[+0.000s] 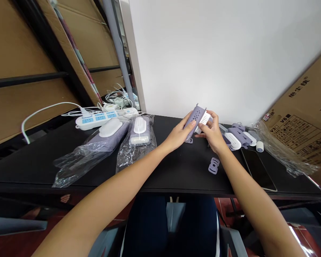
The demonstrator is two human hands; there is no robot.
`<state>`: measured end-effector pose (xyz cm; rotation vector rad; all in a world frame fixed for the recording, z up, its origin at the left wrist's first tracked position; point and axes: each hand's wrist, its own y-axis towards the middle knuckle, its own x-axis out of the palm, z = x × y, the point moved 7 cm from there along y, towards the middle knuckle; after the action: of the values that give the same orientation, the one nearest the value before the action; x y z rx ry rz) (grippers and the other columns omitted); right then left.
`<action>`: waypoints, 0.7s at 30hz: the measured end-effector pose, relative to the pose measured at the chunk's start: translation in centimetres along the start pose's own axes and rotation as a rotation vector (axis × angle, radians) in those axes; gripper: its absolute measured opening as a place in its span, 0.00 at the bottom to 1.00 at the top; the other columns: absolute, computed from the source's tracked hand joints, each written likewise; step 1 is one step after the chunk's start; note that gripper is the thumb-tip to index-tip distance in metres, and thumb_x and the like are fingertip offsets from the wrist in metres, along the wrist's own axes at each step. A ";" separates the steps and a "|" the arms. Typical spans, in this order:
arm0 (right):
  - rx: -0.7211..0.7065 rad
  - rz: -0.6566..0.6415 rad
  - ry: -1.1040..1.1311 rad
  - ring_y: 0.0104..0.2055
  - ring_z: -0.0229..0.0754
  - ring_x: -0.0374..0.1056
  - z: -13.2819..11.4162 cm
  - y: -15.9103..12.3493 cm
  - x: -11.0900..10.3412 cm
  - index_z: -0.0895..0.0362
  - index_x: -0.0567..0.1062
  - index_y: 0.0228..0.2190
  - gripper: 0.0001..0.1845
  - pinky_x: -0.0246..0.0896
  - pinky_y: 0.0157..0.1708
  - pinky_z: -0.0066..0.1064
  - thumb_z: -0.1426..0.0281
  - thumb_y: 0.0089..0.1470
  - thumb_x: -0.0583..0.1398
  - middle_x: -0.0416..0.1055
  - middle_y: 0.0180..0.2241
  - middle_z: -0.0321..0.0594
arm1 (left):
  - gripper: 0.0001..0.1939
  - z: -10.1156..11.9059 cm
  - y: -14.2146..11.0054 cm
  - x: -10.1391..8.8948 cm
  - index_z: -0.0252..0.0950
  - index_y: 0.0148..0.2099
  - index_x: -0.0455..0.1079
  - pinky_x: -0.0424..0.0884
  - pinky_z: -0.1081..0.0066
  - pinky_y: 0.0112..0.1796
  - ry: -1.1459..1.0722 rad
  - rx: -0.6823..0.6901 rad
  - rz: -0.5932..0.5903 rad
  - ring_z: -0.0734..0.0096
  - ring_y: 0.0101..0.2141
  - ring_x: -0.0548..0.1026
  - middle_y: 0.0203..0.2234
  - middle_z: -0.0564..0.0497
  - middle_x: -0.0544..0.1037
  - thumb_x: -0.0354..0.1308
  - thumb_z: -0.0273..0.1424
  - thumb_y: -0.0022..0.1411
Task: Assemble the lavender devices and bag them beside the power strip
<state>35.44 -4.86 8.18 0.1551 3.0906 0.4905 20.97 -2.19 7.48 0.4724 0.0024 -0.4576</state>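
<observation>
Above the black table (176,175), my left hand (179,132) is closed around a purple plastic housing (197,113) with a cluster of small holes and two prongs at its upper end. My right hand (213,131) grips a white toothed piece, like a brush head (204,119), against the housing's right side. Fingers cover where the two parts meet. Below my right hand lies a flat purple slotted plate (214,165). Another small purple piece (189,141) lies under my left hand, partly hidden.
On the right are purple parts (238,135), a white oval piece (233,141), a white roller (260,146), a phone (258,167), plastic film (283,153) and a carton (305,117). Bagged purple-and-white items (139,134) and a power strip (104,117) sit left. A white wall (216,53) stands behind.
</observation>
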 end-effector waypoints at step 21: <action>-0.101 -0.079 -0.248 0.37 0.42 0.72 -0.4 0.4 -0.2 0.44 0.53 0.56 0.32 0.74 0.32 0.37 0.51 0.58 0.62 0.70 0.48 0.40 | 0.30 -0.2 0.4 0.4 0.53 0.73 0.61 0.59 0.55 0.69 -0.059 0.046 -0.021 0.52 0.69 0.64 0.72 0.53 0.64 0.52 0.50 0.73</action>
<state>35.65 -4.62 8.71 0.0848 2.8119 0.5749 21.51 -1.98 7.46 0.5043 -0.0604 -0.4932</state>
